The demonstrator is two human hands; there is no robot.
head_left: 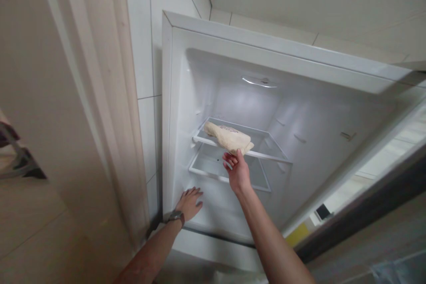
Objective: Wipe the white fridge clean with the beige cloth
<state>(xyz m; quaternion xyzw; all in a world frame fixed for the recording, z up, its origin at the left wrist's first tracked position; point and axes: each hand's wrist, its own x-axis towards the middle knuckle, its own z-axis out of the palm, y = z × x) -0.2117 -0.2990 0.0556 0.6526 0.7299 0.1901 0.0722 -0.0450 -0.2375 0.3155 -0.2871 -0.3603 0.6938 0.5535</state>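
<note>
My right hand (238,169) reaches into the refrigerator (199,71) and grips the near end of a cream-coloured cloth (229,136) with dark print on it. The cloth stretches over the front edge of the upper glass shelf (258,137); whether it rests on the glass I cannot tell. My left hand (189,205), with a watch on the wrist, lies with fingers spread against the lower left inside wall. Nothing is in it. A lower glass shelf (213,163) sits between the two hands and the back wall.
A lamp cover (259,82) is on the inner ceiling. Small ledges (299,138) stick out from the right inner wall. The open door's dark seal (366,204) runs along the right. A wooden door frame (100,97) and tiled wall (141,53) stand close on the left.
</note>
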